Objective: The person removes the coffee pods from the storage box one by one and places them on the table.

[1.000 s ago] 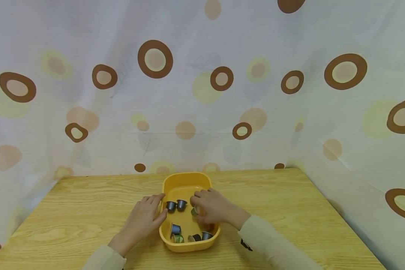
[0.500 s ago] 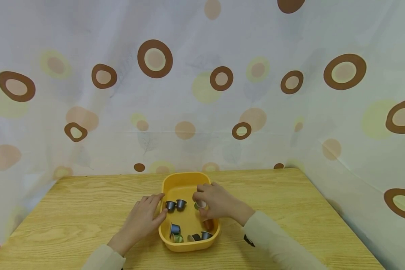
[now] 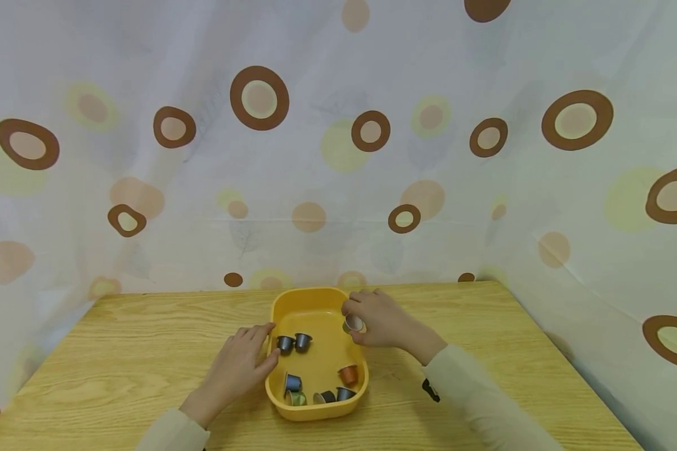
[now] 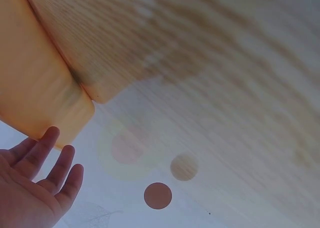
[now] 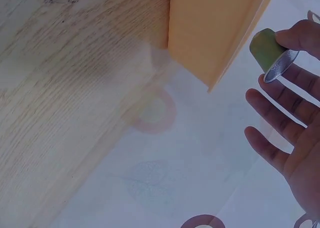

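Note:
A yellow plastic tub [image 3: 316,412] stands on the wooden table with several coffee capsules inside. My right hand [image 3: 386,321] pinches a green coffee capsule [image 5: 267,51] between thumb and fingers, above the tub's right rim; its silver foil lid shows. My left hand [image 3: 234,369] rests its fingertips at the tub's left rim, fingers extended. Close to the left fingertips lie two dark capsules [image 3: 303,342]. Toward the near end are a blue capsule [image 3: 293,383], a second green capsule [image 3: 297,399], a black one [image 3: 328,397], a grey-blue one [image 3: 345,393] and an orange one [image 3: 348,374].
The wooden table [image 3: 457,351] spreads to both sides of the tub. Behind it and along the sides hangs a pale sheet [image 3: 316,169] printed with brown rings and dots. A small black item [image 3: 430,389] shows beneath the right sleeve.
My right hand has lifted the green capsule from the tub's middle up and right, to the right rim. The orange capsule is now uncovered. My left hand has stayed in place.

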{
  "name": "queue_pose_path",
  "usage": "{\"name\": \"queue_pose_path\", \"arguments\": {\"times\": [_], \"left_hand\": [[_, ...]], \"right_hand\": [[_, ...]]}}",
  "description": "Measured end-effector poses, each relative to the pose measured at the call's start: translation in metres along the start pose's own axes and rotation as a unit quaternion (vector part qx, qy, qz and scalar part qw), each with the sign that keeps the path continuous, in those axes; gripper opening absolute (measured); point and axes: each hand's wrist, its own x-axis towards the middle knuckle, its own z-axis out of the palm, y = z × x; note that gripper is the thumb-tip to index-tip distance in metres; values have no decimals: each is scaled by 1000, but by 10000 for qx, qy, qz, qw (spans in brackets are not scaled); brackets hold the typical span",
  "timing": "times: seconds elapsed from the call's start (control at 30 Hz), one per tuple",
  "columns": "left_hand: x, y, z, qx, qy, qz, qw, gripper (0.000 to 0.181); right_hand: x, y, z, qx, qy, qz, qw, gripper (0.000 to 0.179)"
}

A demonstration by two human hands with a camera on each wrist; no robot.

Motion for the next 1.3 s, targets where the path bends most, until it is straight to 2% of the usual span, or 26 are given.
{"name": "queue_pose_path", "arguments": {"times": [0.13, 0.27, 0.6, 0.83, 1.07, 1.3], "left_hand": [[0, 0, 0, 17, 2, 7, 10000, 46], [0, -1, 1, 30, 4, 19, 10000, 47], [0, 0, 0, 35, -13, -11, 10000, 46], [-1, 1, 0, -35, 15, 32, 10000, 46], [-1, 1, -1, -1, -76, 38, 10000, 46], [0, 1, -1, 7, -141, -21, 9999, 46]], "right_hand": [[-4, 8, -1, -103, 306, -93, 9994, 25], [-9, 16, -1, -125, 438, -18, 9990, 23], [-25, 31, 2, -224, 300, 288, 9989, 21], [-34, 38, 10, -118, -13, 500, 9987, 19], [-43, 43, 23, -155, -65, 478, 9987, 20], [-44, 45, 37, -163, -285, 449, 9985, 20]]}}
